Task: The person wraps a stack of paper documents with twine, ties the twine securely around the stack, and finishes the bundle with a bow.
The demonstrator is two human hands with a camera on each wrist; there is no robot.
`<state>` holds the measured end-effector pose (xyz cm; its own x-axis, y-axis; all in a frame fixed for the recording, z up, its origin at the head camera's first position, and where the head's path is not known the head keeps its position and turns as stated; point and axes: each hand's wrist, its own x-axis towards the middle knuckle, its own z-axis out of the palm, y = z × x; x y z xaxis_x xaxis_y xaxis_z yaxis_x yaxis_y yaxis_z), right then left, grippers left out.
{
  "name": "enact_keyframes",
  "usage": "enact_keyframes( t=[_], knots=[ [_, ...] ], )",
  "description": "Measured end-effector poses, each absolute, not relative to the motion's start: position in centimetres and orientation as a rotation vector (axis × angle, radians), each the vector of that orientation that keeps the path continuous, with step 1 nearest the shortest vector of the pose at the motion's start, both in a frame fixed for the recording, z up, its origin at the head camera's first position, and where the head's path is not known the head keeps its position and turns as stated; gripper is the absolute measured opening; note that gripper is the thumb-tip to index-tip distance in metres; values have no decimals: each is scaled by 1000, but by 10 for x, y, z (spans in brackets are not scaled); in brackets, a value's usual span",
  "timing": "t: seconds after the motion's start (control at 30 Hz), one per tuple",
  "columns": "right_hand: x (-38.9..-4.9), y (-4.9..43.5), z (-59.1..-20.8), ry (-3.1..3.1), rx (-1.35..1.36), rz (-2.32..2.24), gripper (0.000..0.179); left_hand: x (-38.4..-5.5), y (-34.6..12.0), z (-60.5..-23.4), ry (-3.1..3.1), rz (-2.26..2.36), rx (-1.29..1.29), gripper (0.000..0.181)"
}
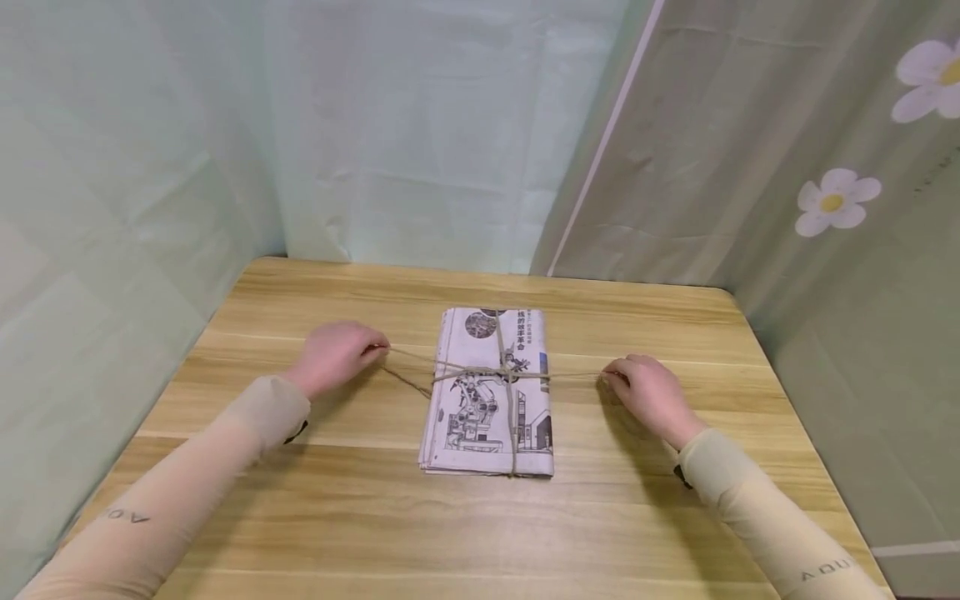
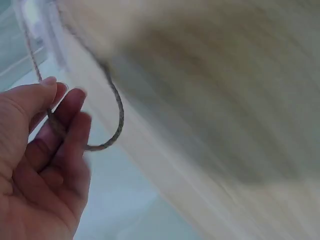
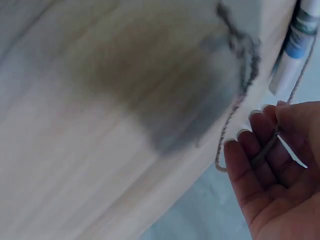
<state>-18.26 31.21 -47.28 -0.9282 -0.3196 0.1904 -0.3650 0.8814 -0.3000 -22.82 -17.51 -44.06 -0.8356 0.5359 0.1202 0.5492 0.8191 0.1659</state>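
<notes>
A folded stack of newspapers (image 1: 487, 425) lies mid-table, with brown twine (image 1: 513, 417) crossing it lengthwise and widthwise. The strands meet near its centre. To the left of the stack, my left hand (image 1: 341, 357) pinches one end of the twine between thumb and fingertips; a loose tail (image 2: 120, 115) loops below the fingers in the left wrist view. On the other side, my right hand (image 1: 651, 393) pinches the opposite end, drawn out in a nearly straight line. Its tail (image 3: 220, 155) hangs past the fingers in the right wrist view.
The wooden table (image 1: 360, 517) has rounded far corners. Pale green curtains (image 1: 450, 133) stand behind it and along both sides, the right one (image 1: 862, 333) printed with white flowers. Long cream sleeves cover both forearms.
</notes>
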Motion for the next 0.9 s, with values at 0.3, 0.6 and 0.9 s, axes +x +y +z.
enact_keyframes(
  t=[0.3, 0.6, 0.9],
  knots=[
    [-185, 312, -441, -2537, 658, 438, 12, -225, -167, -415, -2689, -394, -886, 11],
    [-178, 312, -456, -2686, 677, 477, 9, -217, -175, -433, -2851, -308, -907, 7],
    [-174, 302, -471, -2985, 573, 453, 28, -209, -167, -443, -3004, -129, -917, 21]
  ],
)
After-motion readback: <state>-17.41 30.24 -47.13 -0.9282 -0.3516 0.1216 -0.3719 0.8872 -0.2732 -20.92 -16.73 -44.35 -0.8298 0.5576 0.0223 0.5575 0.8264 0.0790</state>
